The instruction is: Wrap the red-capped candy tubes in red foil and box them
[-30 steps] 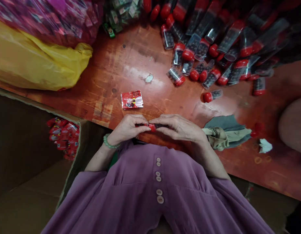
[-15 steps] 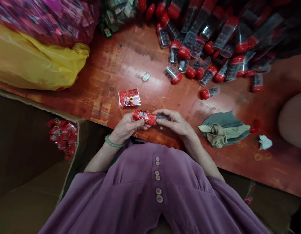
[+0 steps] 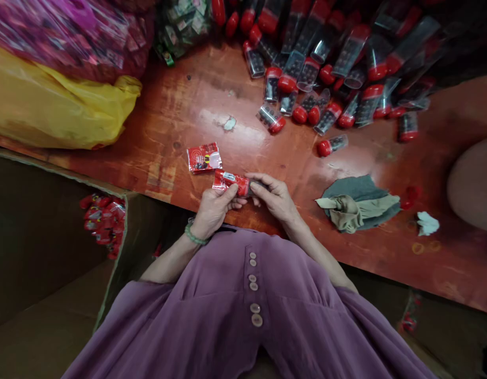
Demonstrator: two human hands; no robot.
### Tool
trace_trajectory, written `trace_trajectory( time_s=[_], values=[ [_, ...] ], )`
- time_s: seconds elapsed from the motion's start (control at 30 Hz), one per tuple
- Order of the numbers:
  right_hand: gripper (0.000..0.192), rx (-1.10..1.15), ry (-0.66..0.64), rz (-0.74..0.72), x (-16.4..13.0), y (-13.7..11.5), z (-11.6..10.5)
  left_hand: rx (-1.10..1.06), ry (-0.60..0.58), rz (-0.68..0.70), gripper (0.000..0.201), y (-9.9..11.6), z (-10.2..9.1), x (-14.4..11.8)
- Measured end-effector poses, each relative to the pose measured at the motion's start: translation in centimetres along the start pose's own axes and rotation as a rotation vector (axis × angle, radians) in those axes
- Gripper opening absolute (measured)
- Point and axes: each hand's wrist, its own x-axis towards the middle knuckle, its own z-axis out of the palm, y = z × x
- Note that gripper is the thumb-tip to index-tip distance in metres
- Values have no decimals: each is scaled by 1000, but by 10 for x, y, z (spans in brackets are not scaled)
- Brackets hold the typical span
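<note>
On the red-brown surface [image 3: 180,121] a heap of red-capped tubes [image 3: 326,68] lies well beyond the hands, and a flat red packet [image 3: 204,157] rests just past them. The left hand [image 3: 214,207] and right hand [image 3: 275,197] meet over the near edge. Both sets of fingers are clamped on a small tube in a red wrapper [image 3: 232,181], the left on its wrapped end, the right on its dark end.
</note>
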Motion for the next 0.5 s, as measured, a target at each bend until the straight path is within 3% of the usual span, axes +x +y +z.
trace_trajectory(
  time_s=[0.23,0.43,0.5],
  values=[
    [38,21,-8,-11,-3,1,-2,6,31,-4,51,-1,5,-2],
    [39,-253,180,-164,-11,1,8,-1,58,34,48,-2,7,1],
    [40,-245,197,-167,-12,4,12,-1,59,34,49,-3,8,1]
  ],
)
